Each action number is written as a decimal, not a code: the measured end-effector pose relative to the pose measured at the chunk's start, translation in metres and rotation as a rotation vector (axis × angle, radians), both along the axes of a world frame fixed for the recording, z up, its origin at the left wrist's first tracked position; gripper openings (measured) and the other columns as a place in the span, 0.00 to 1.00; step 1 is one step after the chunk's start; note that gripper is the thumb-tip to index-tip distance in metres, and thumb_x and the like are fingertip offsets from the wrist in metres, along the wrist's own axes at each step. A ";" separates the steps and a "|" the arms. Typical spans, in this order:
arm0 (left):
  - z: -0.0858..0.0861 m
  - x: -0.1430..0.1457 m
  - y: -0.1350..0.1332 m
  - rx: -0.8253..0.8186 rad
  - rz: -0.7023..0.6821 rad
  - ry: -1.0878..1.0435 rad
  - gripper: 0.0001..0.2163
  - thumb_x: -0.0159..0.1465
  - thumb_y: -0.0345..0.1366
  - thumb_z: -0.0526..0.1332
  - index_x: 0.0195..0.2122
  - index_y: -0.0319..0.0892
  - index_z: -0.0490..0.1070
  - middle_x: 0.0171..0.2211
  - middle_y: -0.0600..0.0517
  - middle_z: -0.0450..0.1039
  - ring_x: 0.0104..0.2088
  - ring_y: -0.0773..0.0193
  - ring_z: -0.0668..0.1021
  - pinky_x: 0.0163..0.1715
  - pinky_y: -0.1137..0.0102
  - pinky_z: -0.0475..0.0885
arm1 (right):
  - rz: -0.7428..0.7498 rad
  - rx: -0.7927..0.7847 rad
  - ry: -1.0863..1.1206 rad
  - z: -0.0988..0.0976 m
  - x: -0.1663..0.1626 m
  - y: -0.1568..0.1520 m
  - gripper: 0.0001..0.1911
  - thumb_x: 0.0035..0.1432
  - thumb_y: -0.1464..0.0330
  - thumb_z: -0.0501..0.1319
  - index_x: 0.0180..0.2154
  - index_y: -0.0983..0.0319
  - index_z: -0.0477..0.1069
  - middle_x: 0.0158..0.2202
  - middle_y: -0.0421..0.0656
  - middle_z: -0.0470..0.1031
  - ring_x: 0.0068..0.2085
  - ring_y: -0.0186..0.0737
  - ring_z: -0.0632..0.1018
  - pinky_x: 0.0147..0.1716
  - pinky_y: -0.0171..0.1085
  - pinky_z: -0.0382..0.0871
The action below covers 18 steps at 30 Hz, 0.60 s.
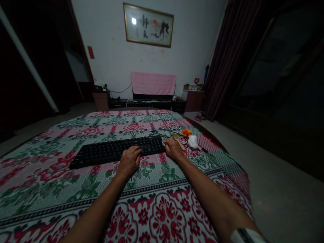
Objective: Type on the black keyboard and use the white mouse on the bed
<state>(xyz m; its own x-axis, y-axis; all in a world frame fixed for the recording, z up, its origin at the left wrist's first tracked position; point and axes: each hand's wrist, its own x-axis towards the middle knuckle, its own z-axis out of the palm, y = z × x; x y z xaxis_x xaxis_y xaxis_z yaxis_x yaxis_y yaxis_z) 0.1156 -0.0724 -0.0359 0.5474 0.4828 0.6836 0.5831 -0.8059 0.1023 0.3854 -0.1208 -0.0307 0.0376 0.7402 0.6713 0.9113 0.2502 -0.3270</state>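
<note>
A black keyboard (101, 151) lies at a slant on the patterned tablecloth (167, 209). My left hand (130, 158) rests on its front edge, right of the middle, with the fingers laid over the keys. At the keyboard's right end is my right hand (172, 148), its fingers bent together. A small white bit shows by those fingertips, too small to name. Just right of this hand lies a flat brush (180, 143) with a wooden handle. Beyond it are a crumpled orange thing (186, 132) and a white rounded thing (193, 141) beside a short black handle (204, 150).
A thin dark cable (164, 130) runs behind the keyboard. The round table's edge (215, 136) curves away at the right. Across the room a pink cloth (154, 83) hangs over a screen on a low cabinet (117, 103). Dark curtains (227, 57) hang at the right.
</note>
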 end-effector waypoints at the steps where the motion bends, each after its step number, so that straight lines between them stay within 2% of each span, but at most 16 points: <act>1: 0.000 0.000 0.000 -0.002 0.001 0.008 0.12 0.62 0.31 0.54 0.44 0.41 0.72 0.49 0.44 0.73 0.52 0.53 0.72 0.47 0.58 0.66 | 0.003 -0.001 0.004 0.000 -0.001 -0.001 0.15 0.47 0.80 0.54 0.35 0.63 0.73 0.34 0.45 0.75 0.38 0.41 0.74 0.42 0.39 0.68; 18: -0.006 -0.003 0.006 -0.021 -0.023 0.005 0.12 0.63 0.33 0.54 0.46 0.42 0.72 0.50 0.44 0.73 0.53 0.53 0.72 0.48 0.58 0.67 | 0.006 0.032 0.036 0.004 -0.007 -0.011 0.11 0.44 0.79 0.55 0.28 0.61 0.72 0.28 0.42 0.73 0.32 0.38 0.72 0.36 0.36 0.66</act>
